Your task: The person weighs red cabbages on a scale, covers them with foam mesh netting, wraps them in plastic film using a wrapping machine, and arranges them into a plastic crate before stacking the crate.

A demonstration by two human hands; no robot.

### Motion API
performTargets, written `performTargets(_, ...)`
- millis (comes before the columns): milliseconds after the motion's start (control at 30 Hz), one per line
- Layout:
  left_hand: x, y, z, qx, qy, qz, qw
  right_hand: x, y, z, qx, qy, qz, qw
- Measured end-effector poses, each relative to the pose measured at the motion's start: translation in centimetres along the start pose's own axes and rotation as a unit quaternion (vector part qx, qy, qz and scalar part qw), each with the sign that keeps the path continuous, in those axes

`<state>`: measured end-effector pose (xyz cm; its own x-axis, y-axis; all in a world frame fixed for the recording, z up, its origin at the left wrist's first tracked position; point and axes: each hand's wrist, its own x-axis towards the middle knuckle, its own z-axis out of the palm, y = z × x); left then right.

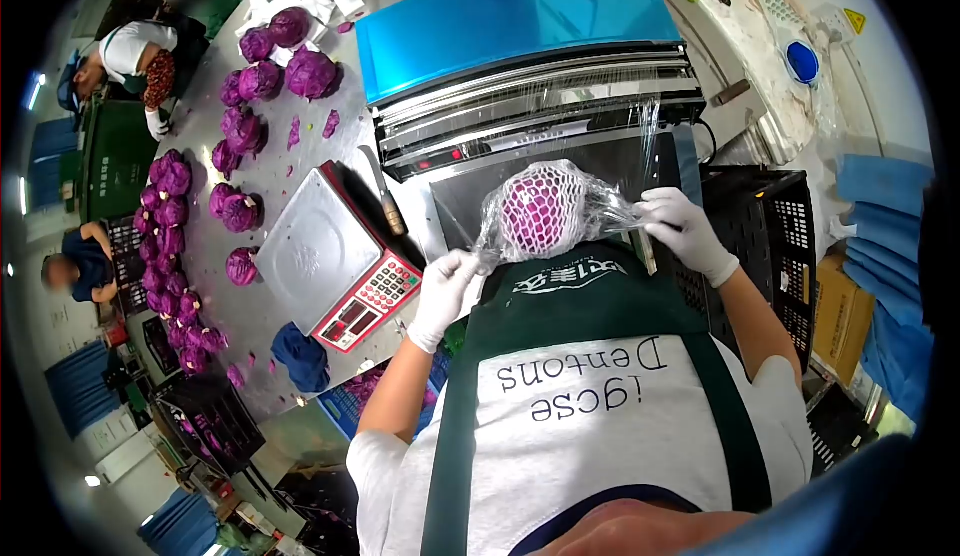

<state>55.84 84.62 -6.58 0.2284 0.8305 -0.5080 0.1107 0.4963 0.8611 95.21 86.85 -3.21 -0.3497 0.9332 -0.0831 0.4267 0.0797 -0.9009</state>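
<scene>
A purple cabbage (540, 214) in a white foam net sits close in front of my apron. Clear plastic film (605, 206) is wrapped over it and gathered into twisted ends at both sides. My left hand (447, 291), in a white glove, pinches the left end of the film. At the other end, my right hand (685, 233), also gloved, grips the film with its fingertips. Just beyond the cabbage stands a film wrapping machine (530, 86) with a blue cover. Whether the cabbage rests on the machine's plate or hangs free, I cannot tell.
To the left are a red-edged weighing scale (325, 251) and a knife (388, 206). Several loose purple cabbages (240, 131) lie on the metal table (300, 181). Black crates (775, 256) stand at my right. Another person (135, 61) bends at the far left.
</scene>
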Motion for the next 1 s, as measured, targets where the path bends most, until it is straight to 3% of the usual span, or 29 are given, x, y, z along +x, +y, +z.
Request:
performTargets(33,-0.3,0.4,0.1,-0.065,0.037,-0.006,0.997,-0.4,-0.5,0.3,0.124,0.022,0.056,0.991)
performTargets(133,-0.7,1.9,-0.2,-0.342,-0.006,0.034,0.939,-1.7,-1.4,-0.2,0.348,0.042,0.161,0.923)
performTargets(167,-0.9,2.5,-0.3,-0.401,0.074,-0.070,0.910,-2.1,-1.6,0.1,0.400,0.049,0.169,0.899)
performTargets(267,-1.7,1.1,-0.9,-0.371,-0.055,-0.146,0.916,-3.4,2.0,1.8,0.416,0.016,0.242,0.876)
performTargets(300,-1.7,-0.4,-0.8,-0.370,-0.022,-0.211,0.905,-3.8,3.5,3.7,0.425,0.063,0.325,0.842)
performTargets(333,-1.2,-1.4,-0.4,-0.304,0.011,-0.276,0.912,-4.2,5.7,5.3,0.412,0.034,0.329,0.849)
performTargets(367,-0.2,-4.1,-0.4,-0.277,0.027,-0.277,0.920,-4.8,7.8,6.9,0.398,0.006,0.331,0.856)
performTargets(400,0.7,-5.6,0.3,-0.223,0.028,-0.251,0.941,-4.5,9.8,8.7,0.509,-0.017,0.385,0.770)
performTargets(433,3.8,-12.7,-0.9,-0.143,-0.063,-0.192,0.969,-4.1,11.1,10.5,0.464,-0.029,0.365,0.807)
performTargets(467,3.9,-10.9,1.5,-0.004,-0.037,-0.256,0.966,-3.4,12.7,12.6,0.420,-0.047,0.340,0.840)
performTargets(533,5.0,-8.8,4.6,-0.010,-0.093,-0.101,0.990,-1.1,13.3,15.5,0.313,-0.081,0.309,0.894)
performTargets(567,6.5,-9.2,5.7,0.012,-0.166,0.012,0.986,-0.1,13.2,16.7,0.270,-0.092,0.297,0.911)
performTargets(633,6.6,-7.5,5.3,0.186,-0.208,0.151,0.948,1.3,12.7,18.3,0.226,-0.102,0.275,0.929)
performTargets(667,5.0,-5.2,5.7,0.325,-0.173,0.167,0.915,1.4,12.3,18.6,0.215,-0.099,0.269,0.934)
performTargets(733,4.4,-4.2,6.0,0.393,-0.161,0.169,0.890,1.6,10.8,18.0,0.225,-0.085,0.254,0.937)
performTargets(767,6.2,-10.0,7.4,0.278,-0.012,0.356,0.892,1.3,9.9,17.1,0.237,-0.072,0.251,0.936)
performTargets(800,5.4,-6.2,7.6,0.256,-0.089,0.255,0.928,1.0,8.9,16.0,0.252,-0.060,0.247,0.934)
performTargets(833,4.4,-2.8,8.1,0.176,-0.102,0.311,0.929,0.3,7.8,14.8,0.269,-0.044,0.246,0.930)
performTargets(867,4.3,-0.5,9.4,0.150,-0.034,0.394,0.906,-0.3,6.7,13.5,0.289,-0.031,0.244,0.925)
performTargets(933,4.2,4.2,10.9,0.148,-0.098,0.499,0.848,-1.5,5.2,11.1,0.337,-0.008,0.242,0.910)
performTargets(967,5.7,4.5,12.9,0.019,-0.308,0.484,0.819,-2.4,4.4,10.0,0.363,0.002,0.241,0.900)
performTargets(1000,3.1,6.3,13.7,0.032,-0.364,0.369,0.855,-3.2,3.8,9.0,0.388,0.011,0.240,0.890)
